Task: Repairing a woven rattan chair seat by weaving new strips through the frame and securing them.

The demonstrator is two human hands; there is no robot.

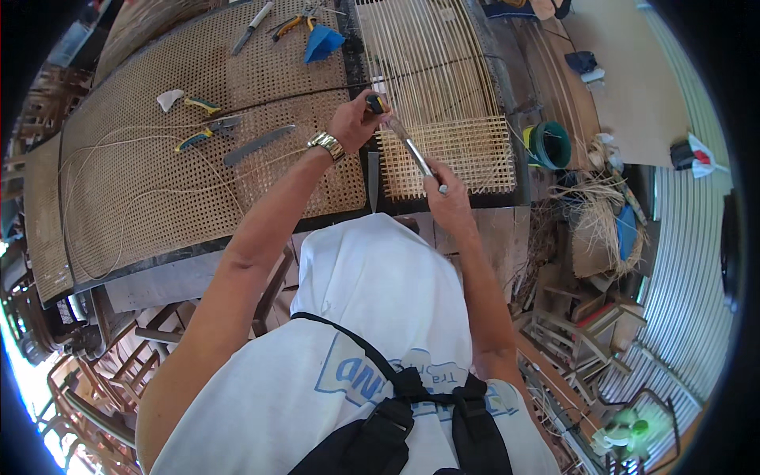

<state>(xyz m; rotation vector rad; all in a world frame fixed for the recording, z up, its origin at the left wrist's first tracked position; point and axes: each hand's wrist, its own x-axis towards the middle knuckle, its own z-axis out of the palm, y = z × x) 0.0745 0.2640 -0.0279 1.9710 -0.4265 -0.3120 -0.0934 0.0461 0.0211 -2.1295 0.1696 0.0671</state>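
My left hand (pixel 353 124), with a gold-coloured watch at the wrist, is closed around a black-and-yellow tool end (pixel 375 104). My right hand (pixel 449 198) grips the near end of a long shiny metal tool (pixel 415 155). This slants up to the left hand; I cannot tell whether it joins the black-and-yellow part. Both hands are above the near left part of a cane panel (pixel 467 150), woven at its near end, with long loose strands running away from me. A flat metal blade (pixel 373 180) lies just left of the panel.
Finished cane webbing (pixel 285 174) covers the left of the table, with a knife (pixel 260 145), yellow-handled pliers (pixel 198 140), more pliers (pixel 294 24) and a blue piece (pixel 323 44) on it. A green bucket (pixel 548 145) and cane scraps (pixel 599 226) stand to the right.
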